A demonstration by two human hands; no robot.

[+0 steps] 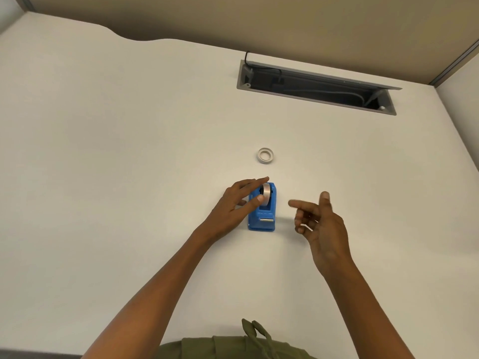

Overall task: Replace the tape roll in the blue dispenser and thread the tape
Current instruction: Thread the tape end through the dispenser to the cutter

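While left grip [238,203] spreads straight-fingered, thumb touching the mounted tape roll [267,194] in the blue dispenser [261,222] beneath it, right grip [318,221] hangs slack, empty, alongside. Roll likely light, stiff, slick-faced: pinch its flat sides. Spare roll [265,156] lies beyond the fingertips.

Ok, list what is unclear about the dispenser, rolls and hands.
Head view: left side of the blue dispenser, hidden by the left hand.
Head view: whether that hand grips the mounted roll or only touches it; fingers overlap it.
Head view: whether tape reaches the cutter; too small.
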